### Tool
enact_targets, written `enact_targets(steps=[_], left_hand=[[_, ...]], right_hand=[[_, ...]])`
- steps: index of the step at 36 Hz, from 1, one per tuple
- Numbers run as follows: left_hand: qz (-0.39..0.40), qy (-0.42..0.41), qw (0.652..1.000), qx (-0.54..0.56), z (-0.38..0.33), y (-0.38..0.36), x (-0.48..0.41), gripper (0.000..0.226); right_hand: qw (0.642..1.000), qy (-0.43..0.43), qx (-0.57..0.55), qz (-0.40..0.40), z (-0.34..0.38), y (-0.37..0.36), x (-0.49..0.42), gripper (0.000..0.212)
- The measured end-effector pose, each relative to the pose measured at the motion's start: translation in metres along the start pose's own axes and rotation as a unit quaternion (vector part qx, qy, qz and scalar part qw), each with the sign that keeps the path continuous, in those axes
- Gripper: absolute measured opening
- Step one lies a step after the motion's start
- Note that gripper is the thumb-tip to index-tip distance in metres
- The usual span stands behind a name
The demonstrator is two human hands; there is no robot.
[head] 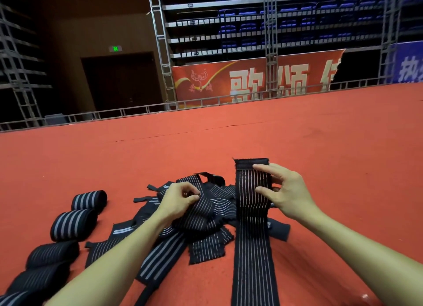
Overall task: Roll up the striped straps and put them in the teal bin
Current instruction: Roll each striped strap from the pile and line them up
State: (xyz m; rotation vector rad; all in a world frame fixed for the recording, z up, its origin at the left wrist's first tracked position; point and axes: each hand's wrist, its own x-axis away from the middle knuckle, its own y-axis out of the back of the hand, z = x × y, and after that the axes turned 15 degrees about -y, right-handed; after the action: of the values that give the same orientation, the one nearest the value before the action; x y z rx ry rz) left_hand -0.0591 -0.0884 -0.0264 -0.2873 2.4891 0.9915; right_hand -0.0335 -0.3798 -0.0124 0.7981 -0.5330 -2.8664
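White characters 歌颂 on red banner point(219, 76); green exit sign point(115, 48) over door point(121, 83)

Two bare forearms point(119, 253) are seen, from lower L and lower R corners of frame toward centre. L hand point(180, 199) and R hand point(288, 191) are uncovered; slim fingers point(263, 167) are shown.

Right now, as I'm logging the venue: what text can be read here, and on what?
"歌颂" on the red banner; a third character is cut off.
"执" on the blue banner; the rest is out of frame.
Green door sign: too small to read.
Seating-tier labels: blurred.
Marks on the straps: blurred.
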Motion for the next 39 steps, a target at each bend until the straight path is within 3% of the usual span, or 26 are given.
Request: enact_targets(steps=[4, 7, 14, 20, 27, 34, 39], left_hand=[[0.084, 0.033, 0.995, 0.029, -0.004, 0.003, -0.001, 0.043], [0.097, 0.032, 0.994, 0.025, -0.009, 0.003, 0.002, 0.052], [0.017, -0.029, 0.999, 0.027, -0.019, 0.006, 0.009, 0.022], [-0.066, -0.068, 0.993, 0.066, -0.046, 0.022, 0.007, 0.02], [-0.077, -0.116, 0.975, 0.172, -0.099, 0.046, 0.013, 0.028], [-0.072, -0.131, 0.952, 0.267, -0.147, 0.058, 0.023, 0.027], [-0.079, -0.145, 0.926, 0.338, -0.172, 0.064, 0.023, 0.023]], right_hand=[[1.0, 0.0, 0.006, -0.003, 0.002, 0.002, 0.001, 0.051], [1.0, 0.0, 0.009, -0.003, 0.005, 0.003, 0.001, 0.051], [1.0, 0.015, 0.013, -0.015, 0.02, 0.004, 0.002, 0.05], [0.997, 0.027, 0.034, -0.068, 0.039, 0.004, -0.004, 0.029], [0.995, 0.012, 0.011, -0.095, 0.068, 0.014, -0.015, 0.023], [0.995, -0.03, -0.064, -0.068, 0.095, 0.021, -0.031, 0.034], [0.995, -0.026, -0.091, -0.039, 0.122, 0.023, -0.032, 0.017]])
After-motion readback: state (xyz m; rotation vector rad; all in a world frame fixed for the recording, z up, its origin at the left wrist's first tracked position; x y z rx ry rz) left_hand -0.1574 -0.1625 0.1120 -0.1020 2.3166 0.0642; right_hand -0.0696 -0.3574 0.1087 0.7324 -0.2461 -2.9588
